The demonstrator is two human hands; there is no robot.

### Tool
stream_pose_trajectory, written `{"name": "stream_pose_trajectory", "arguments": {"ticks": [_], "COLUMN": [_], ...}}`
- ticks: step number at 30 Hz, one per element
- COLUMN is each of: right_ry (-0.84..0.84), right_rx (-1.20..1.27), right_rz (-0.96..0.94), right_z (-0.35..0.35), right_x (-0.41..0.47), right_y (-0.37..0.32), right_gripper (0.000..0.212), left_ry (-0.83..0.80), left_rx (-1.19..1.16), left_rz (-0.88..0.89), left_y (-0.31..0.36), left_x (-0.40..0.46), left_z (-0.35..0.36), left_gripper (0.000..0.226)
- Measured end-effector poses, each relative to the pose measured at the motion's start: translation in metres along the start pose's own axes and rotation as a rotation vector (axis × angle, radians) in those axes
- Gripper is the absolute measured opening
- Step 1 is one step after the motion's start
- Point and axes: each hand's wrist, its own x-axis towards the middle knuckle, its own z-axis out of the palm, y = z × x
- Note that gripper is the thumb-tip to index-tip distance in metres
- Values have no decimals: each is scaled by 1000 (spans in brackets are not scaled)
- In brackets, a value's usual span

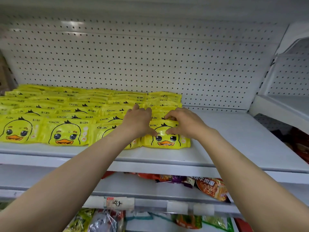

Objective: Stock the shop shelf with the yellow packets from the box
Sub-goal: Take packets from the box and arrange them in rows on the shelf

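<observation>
A white shop shelf (pixel 234 139) with a pegboard back panel (pixel 150 56) fills most of the view. Its left and middle portion is covered with yellow packets (pixel 66 114) printed with a duck face, laid flat in overlapping rows from the back panel to the front edge; the right portion of the shelf board is bare white metal.

Below it, a lower shelf (pixel 133 186) holds red, orange and purple snack packets (pixel 210 188) lying flat toward the right. A price rail (pixel 184 206) runs along its front, carrying a handwritten label (pixel 119 203). Under the rail are more bagged goods (pixel 103 221) — green, red and clear wrappers, only partly in view.

Both bare arms reach up to the right end of the yellow rows. The front-right packet (pixel 167 139) lies flat near the shelf's front edge, touching its neighbour on the left. The left hand (pixel 138 121) lies spread over the packets, fingers straight and pointing back, thumb tip on the front-right packet. The right hand (pixel 182 123) has its fingers curled over that packet's top edge and its thumb pressed on its face — a pinching hold.
</observation>
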Motion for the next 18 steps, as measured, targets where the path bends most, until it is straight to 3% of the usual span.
{"name": "stream_pose_trajectory", "arguments": {"ticks": [11,18], "right_ry": [49,158], "right_rx": [-96,-138], "right_rz": [-24,-50], "right_z": [1,-28], "right_x": [-4,24], "right_y": [-5,-28], "right_gripper": [53,50], "left_ry": [39,198], "left_rx": [-82,-269], "left_rz": [-78,-128], "left_y": [2,-17], "left_x": [-12,-23], "left_z": [2,-25], "left_gripper": [76,70]}}
